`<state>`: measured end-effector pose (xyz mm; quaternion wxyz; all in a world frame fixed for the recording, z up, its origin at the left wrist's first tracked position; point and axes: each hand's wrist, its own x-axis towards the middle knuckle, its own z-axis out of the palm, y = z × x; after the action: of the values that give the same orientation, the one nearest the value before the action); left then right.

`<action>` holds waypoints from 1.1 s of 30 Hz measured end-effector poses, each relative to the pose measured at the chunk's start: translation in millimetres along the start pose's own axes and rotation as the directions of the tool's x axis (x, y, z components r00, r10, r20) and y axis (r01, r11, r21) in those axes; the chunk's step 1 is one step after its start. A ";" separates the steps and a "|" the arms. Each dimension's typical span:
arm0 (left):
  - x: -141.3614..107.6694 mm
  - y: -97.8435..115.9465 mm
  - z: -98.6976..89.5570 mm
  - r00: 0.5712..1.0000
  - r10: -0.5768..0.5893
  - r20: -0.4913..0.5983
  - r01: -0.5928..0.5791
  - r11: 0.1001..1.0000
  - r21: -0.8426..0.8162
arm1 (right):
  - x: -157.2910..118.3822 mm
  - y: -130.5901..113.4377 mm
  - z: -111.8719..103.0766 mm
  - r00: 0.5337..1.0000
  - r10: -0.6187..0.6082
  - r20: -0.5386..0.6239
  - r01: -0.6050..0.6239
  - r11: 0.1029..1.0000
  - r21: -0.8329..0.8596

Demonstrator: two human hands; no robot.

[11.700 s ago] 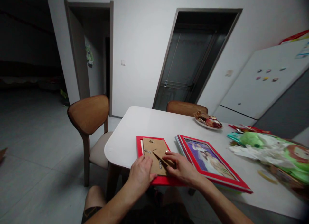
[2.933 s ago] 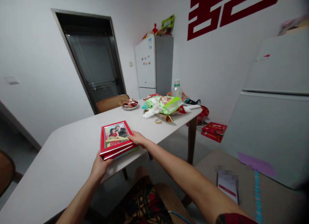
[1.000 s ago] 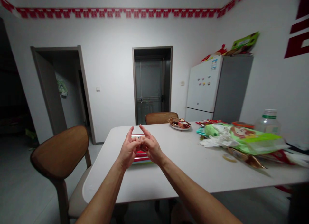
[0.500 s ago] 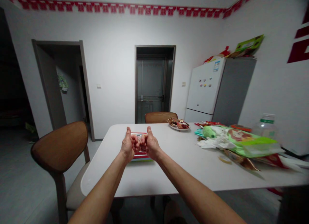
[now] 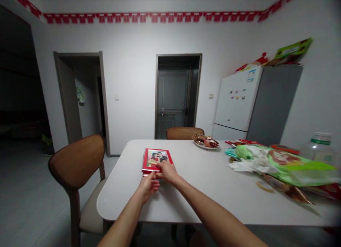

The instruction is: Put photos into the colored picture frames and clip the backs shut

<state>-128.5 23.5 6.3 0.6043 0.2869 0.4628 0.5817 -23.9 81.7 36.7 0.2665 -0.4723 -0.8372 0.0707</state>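
A red-edged rectangular box (image 5: 146, 164) with a picture of two people on top lies near the left end of the white table. It looks stacked or layered, with a second red edge under the top one. My right hand (image 5: 168, 171) grips its near right corner, fingers over the picture's lower part. At the near edge, my left hand (image 5: 148, 186) has its thumb against the rim and its fingers loosely curled just below. The two hands are close together and cover part of the near side.
A plate of wrapped snacks (image 5: 206, 144) stands at the table's far side. On the right lie green bags (image 5: 290, 165), crumpled tissue (image 5: 249, 164), a tape roll (image 5: 265, 187) and a clear jar (image 5: 319, 147). Wooden chairs (image 5: 80, 162) stand left and behind; a fridge (image 5: 234, 101) is beyond.
My hands were held above the box, fists together and thumbs up. Both have come down onto its near edge, and the picture on top now shows. The view has shifted slightly left.
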 end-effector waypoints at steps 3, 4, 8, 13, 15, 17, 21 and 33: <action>5.6 -11.0 -5.8 0.999 0.026 -0.036 -0.028 0.997 -0.075 | -11.8 -6.7 9.2 0.996 -0.069 0.062 0.073 0.996 -0.056; 6.2 -12.5 -6.1 0.998 0.040 -0.042 -0.044 0.994 -0.102 | -15.8 -11.7 11.2 0.993 -0.092 0.080 0.097 0.993 -0.067; 2.1 -14.7 -3.8 0.988 0.127 -0.087 -0.140 0.976 -0.166 | -30.3 -30.9 12.6 0.984 -0.129 0.122 0.140 0.987 -0.084; -23.5 -7.0 2.7 0.936 0.325 -0.136 -0.343 0.927 -0.148 | -47.1 -32.7 -13.1 0.990 -0.141 -0.009 0.139 0.961 0.240; -45.5 1.1 6.2 0.915 0.385 -0.117 -0.397 0.912 -0.101 | -56.6 -29.2 -31.0 0.996 0.005 -0.093 0.039 0.888 0.457; -74.5 9.7 9.5 0.886 0.459 -0.070 -0.460 0.888 -0.003 | -69.8 -27.3 -49.6 0.974 0.219 -0.065 -0.114 0.713 0.692; -135.1 13.3 9.8 0.659 0.668 0.346 -0.721 0.430 0.543 | -107.0 -33.1 -78.2 0.929 0.352 0.112 -0.214 0.267 0.940; -144.4 -53.6 -16.5 0.468 0.393 0.791 -0.751 -0.295 0.591 | -152.6 -15.9 -46.0 0.872 0.247 0.423 -0.433 -0.015 0.901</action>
<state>-104.5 -128.0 -15.4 -0.0566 0.8600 0.4079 0.3013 50.5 -59.5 23.7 0.4268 -0.3502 -0.4411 0.7076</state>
